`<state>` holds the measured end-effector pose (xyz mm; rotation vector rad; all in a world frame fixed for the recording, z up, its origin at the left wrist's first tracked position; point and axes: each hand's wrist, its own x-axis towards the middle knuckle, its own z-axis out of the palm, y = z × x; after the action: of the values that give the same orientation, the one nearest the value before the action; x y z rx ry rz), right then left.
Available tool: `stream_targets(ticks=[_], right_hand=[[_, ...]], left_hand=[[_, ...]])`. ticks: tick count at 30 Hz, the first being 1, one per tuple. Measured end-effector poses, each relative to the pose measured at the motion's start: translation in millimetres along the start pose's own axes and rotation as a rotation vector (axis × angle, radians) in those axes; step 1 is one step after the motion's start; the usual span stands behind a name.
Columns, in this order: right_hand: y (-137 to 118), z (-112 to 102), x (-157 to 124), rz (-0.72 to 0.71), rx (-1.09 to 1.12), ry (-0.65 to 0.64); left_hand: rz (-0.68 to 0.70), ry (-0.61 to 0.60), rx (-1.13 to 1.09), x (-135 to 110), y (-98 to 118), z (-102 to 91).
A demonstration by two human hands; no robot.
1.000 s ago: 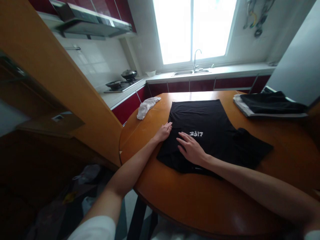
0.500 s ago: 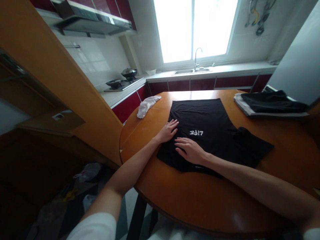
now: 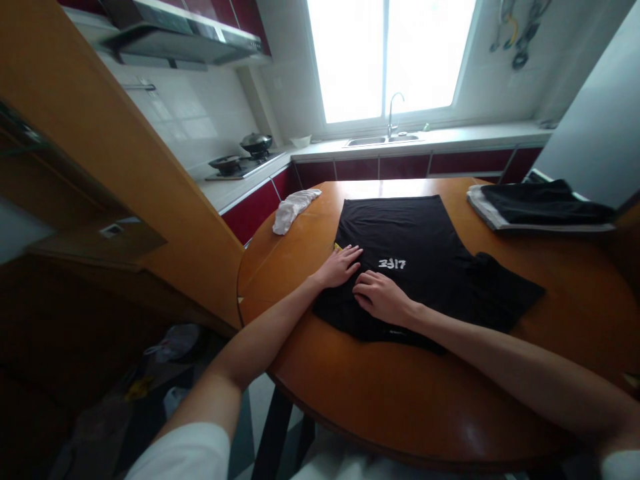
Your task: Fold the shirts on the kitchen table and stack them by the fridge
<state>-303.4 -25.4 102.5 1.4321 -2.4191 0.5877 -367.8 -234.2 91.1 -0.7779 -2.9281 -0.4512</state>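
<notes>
A black T-shirt (image 3: 410,227) with white characters on it lies spread on the round wooden table (image 3: 400,400); one sleeve stretches out to the right. My left hand (image 3: 340,267) rests flat on the shirt's left part, fingers extended. Just beyond its fingers a small yellow bit (image 3: 337,247) shows at the shirt's edge; I cannot make out what it is. Close beside it, my right hand (image 3: 383,297) is on the shirt below the lettering, its fingers curled together at the cloth. The fingertips are partly hidden.
A crumpled white cloth (image 3: 295,210) lies at the table's far left. At the right sits a stack of folded dark and white clothes (image 3: 545,203). Behind the table run a counter with a sink (image 3: 367,141) and a stove with pans (image 3: 256,142).
My right hand's fingers have curled in and drawn together on the shirt. My left hand has shifted slightly right, and the yellow bit has come into view beside it.
</notes>
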Motion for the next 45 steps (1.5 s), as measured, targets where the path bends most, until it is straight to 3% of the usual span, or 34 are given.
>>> stream_targets(ticks=[6, 10, 21, 25, 30, 35, 38, 45], right_hand=[[1, -17, -5, -0.027, -0.203, -0.153], [1, -18, -4, -0.038, -0.269, -0.182], [-6, -28, 0, 0.022, -0.330, -0.078], [-4, -26, -1, 0.042, -0.342, -0.071], [-1, -19, -4, 0.062, -0.274, -0.156], [0, -15, -4, 0.095, -0.249, -0.113], [0, -14, -4, 0.092, -0.233, -0.116], [-7, -14, -4, 0.093, -0.141, -0.082]], left_hand=[[0.046, 0.102, -0.054, 5, -6, 2.7], [0.048, 0.143, -0.094, 8, -9, 1.9], [0.050, 0.203, -0.112, 7, -7, -1.5], [0.042, 0.173, -0.097, 7, -9, 1.5], [0.034, 0.062, -0.012, 4, -6, -0.8], [0.046, 0.057, 0.047, -3, 3, -4.3], [0.017, -0.030, 0.049, -6, 7, -2.1], [0.011, -0.059, 0.054, -4, -1, -4.1]])
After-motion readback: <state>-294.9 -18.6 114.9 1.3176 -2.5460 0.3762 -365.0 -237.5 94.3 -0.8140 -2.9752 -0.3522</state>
